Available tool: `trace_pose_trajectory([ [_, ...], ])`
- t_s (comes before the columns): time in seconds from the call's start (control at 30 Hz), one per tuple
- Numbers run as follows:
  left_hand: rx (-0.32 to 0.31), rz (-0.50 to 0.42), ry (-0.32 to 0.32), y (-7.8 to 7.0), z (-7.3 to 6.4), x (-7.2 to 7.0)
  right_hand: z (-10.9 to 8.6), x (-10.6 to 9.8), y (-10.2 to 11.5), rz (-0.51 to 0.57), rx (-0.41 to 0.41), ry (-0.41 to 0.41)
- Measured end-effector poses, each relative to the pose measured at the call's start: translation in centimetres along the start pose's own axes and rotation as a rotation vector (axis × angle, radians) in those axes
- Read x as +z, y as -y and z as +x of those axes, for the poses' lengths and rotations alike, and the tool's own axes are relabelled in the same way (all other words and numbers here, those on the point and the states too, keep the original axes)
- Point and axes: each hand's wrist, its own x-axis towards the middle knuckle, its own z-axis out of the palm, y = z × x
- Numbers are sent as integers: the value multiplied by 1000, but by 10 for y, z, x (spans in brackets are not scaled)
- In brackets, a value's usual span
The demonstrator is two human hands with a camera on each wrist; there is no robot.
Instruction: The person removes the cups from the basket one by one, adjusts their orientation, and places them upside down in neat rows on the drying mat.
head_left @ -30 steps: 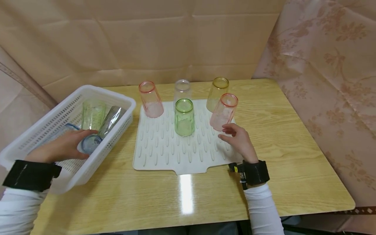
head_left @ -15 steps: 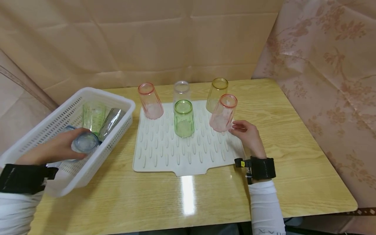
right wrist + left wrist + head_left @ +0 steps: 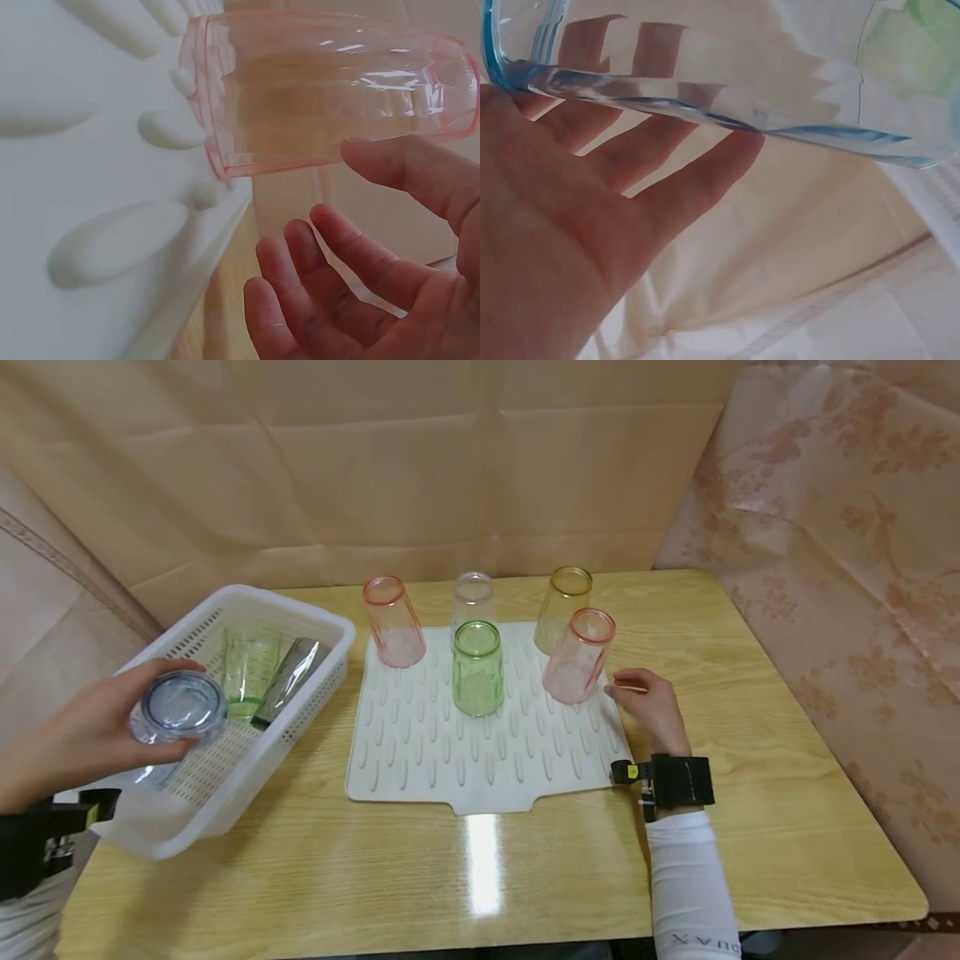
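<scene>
the bluish glass was over the white basket, gripped by the left hand, nearly end-on in the head view; rightward lay the mat, where the right hand, loosely bent, held nothing beside the rightmost pink glass.

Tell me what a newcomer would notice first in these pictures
Probably the bright green glass, standing on the white studded mat near the middle of the head view. Next, the left hand gripping a bluish glass over the white basket at the left. Then the right hand, close beside the right-hand pink glass.
</scene>
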Motion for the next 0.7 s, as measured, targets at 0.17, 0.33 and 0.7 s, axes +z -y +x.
trace_pose_trajectory([
  [0.17,23,-10,5,-25,2,-11,7,0,-6,-16,-1,9],
  [0.33,93,-45,-25,-50,6,-16,12,2,-11,-1,46,36],
  [0.7,292,-166,-65,-82,28,-10,18,3,-21,-8,80,62],
])
